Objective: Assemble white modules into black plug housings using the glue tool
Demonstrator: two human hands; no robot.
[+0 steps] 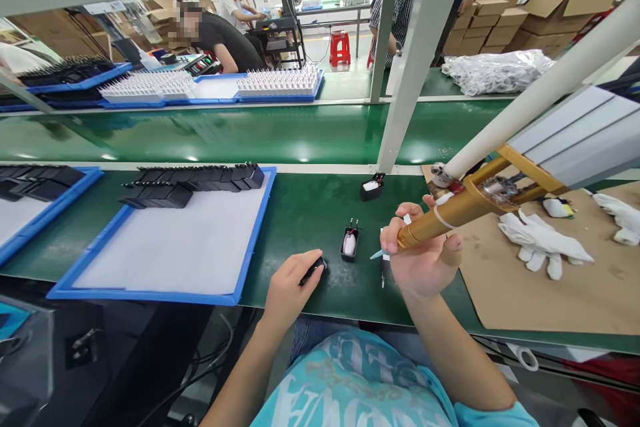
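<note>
While the left hand [291,283] pinches a black case [312,270], the right hand [425,267] grips the gold dispenser [453,208] at the case's two o'clock, its nozzle [377,254] pointing toward eight.

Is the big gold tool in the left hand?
No, the gold tool is in the right hand, while the left hand has its fingers around a small black case.

No text readable.
Below and left of the right hand [423,257], large pale lettering [323,407] stands on the turquoise shirt [367,377], too distorted to read.
</note>
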